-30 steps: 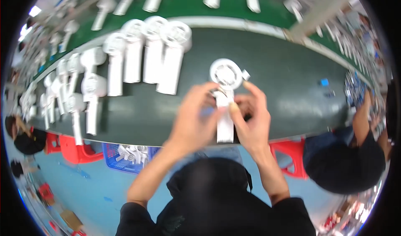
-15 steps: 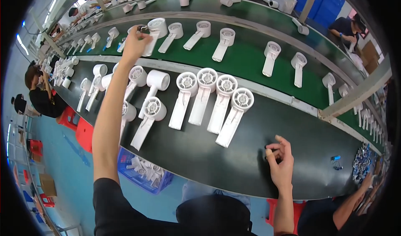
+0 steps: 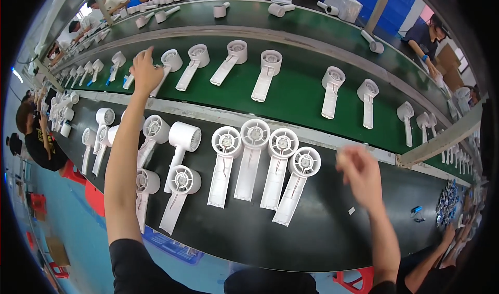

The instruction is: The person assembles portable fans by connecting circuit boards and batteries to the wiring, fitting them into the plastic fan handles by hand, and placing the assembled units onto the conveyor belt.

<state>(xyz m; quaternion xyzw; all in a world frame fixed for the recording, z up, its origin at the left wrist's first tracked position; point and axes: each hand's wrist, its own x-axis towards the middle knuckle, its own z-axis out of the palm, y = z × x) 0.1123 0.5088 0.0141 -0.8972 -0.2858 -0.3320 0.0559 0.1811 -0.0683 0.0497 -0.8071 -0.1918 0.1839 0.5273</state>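
My left hand [image 3: 146,71] reaches over the green conveyor belt, fingers bent, beside a white handheld fan body [image 3: 171,60] lying there. Whether it grips anything is hidden. My right hand [image 3: 359,173] hovers over the dark worktable, right of the grouped fans, its curled fingers smeared by motion. In front of me lie white fan bodies with round grilles and open handles showing thin wires; among them are one fan body [image 3: 254,133] and its right-hand neighbour [image 3: 304,162]. A small white piece [image 3: 351,210] rests on the table below my right hand.
More fan bodies [image 3: 184,137] stand at the table's left. A pile of small blue and metallic parts [image 3: 448,203] and a loose blue part [image 3: 417,210] lie at the right. A metal post [image 3: 442,140] rises there. A blue crate [image 3: 171,248] sits below. Co-workers sit around.
My left hand has moved left and down, away from the fan head it was beside. My right hand has risen toward the belt. The small white piece now shows on the table. The view has shifted.
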